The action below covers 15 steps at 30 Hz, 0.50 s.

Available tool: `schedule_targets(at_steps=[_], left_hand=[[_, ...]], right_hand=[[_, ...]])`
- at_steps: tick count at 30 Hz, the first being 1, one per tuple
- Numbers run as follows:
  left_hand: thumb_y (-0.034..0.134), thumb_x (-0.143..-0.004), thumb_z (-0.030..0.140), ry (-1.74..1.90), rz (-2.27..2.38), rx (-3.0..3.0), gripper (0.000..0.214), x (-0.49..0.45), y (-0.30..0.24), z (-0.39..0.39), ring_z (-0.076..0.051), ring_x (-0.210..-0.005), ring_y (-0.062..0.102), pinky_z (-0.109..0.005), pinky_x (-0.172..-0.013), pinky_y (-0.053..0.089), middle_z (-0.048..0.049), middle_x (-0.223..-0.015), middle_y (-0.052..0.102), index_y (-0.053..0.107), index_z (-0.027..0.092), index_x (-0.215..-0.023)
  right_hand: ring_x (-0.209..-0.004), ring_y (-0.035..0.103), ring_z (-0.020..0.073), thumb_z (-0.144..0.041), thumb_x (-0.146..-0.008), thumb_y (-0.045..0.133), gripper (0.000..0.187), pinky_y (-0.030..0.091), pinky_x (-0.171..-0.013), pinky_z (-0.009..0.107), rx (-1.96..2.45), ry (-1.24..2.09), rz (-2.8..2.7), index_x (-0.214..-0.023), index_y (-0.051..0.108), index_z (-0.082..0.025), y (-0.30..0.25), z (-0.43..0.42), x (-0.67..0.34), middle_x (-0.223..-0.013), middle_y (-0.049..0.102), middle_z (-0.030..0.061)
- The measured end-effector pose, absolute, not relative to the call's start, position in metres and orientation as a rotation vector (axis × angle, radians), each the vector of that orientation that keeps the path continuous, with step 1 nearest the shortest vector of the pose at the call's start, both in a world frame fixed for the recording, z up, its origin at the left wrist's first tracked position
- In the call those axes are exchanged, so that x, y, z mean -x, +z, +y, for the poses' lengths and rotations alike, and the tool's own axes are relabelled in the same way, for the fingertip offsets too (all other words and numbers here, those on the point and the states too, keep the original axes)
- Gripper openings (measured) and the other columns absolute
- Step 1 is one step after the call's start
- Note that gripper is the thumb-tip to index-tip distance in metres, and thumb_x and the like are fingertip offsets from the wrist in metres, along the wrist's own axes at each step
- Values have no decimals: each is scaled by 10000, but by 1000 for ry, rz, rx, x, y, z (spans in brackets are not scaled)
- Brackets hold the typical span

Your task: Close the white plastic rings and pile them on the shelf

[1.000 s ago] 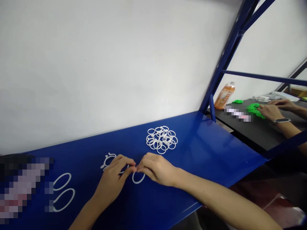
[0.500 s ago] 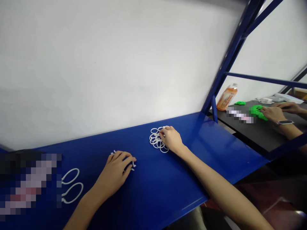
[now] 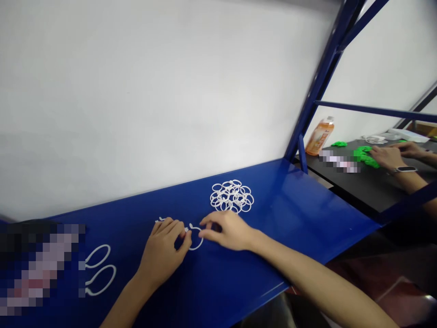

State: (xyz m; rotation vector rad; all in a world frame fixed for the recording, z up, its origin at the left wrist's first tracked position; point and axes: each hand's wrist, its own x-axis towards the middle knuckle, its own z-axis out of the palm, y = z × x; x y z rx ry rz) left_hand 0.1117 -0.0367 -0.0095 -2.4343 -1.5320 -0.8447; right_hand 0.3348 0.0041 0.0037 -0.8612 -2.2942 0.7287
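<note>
An open white plastic ring [image 3: 195, 249] with a small knobbed end lies between my two hands. My right hand [image 3: 234, 230] has its thumb and fingertips closed at the ring's right edge. Curled low over the blue surface, my left hand [image 3: 165, 248] has its thumb near the ring's left side. Bits of white plastic [image 3: 161, 219] poke out past the left fingers; the rest is hidden under that hand. Beyond my right hand is a pile of similar white rings [image 3: 245, 191], overlapping one another.
Two larger white loops [image 3: 102, 291] lie at the left beside a blurred-out patch. The blue shelf [image 3: 290, 218] meets a white wall. At right, past a blue post [image 3: 307, 109], stand an orange bottle [image 3: 320, 136] and another person's hands [image 3: 389, 157] on green material [image 3: 365, 156].
My right hand has drawn back from the pile toward my left hand, and a white ring now shows between them. My left hand has barely shifted.
</note>
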Motion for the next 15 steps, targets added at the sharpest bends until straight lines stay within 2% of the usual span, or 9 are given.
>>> schedule_targets(at_steps=[3, 5, 8, 10, 15], left_hand=[[508, -928, 269, -954, -1496, 2431, 274, -114, -8, -39, -189, -737, 527, -374, -810, 399, 15, -651, 558, 457, 224, -663], [519, -942, 327, -1050, -1559, 2480, 270, -115, -7, -40, -182, -733, 554, -355, -794, 420, 18, -678, 587, 507, 223, -692], [563, -924, 447, -1200, -1763, 2569, 236, -115, -6, -40, -173, -749, 616, -310, -730, 467, 21, -775, 661, 612, 235, -832], [587, -904, 482, -1271, -1863, 2635, 243, -116, -6, -41, -169, -755, 641, -290, -699, 488, 21, -824, 687, 645, 247, -914], [559, -938, 393, -1268, -1763, 2906, 258, -122, -6, -46, -150, -699, 608, -279, -690, 488, 17, -723, 638, 621, 234, -744]], right_hand=[[-676, 653, 127, -328, -960, 610, 210, 477, -646, 227, 872, 839, -2255, -1103, 641, -178, -5, -6, -323, -821, 719, 4], [-740, 668, 134, -244, -1001, 513, 186, 489, -688, 231, 859, 787, -2224, -1126, 630, -171, -8, -7, -320, -889, 726, 28], [-883, 669, 159, -202, -1031, 423, 249, 499, -799, 259, 744, 660, -2293, -1147, 639, -160, -8, -6, -323, -1023, 719, 74], [-869, 649, 167, -186, -1031, 413, 266, 493, -793, 268, 689, 576, -2393, -1158, 644, -148, -7, -5, -326, -990, 707, 86], [-785, 578, 185, -94, -981, 445, 271, 471, -700, 286, 620, 365, -2650, -1172, 636, -120, -6, -5, -334, -886, 666, 86]])
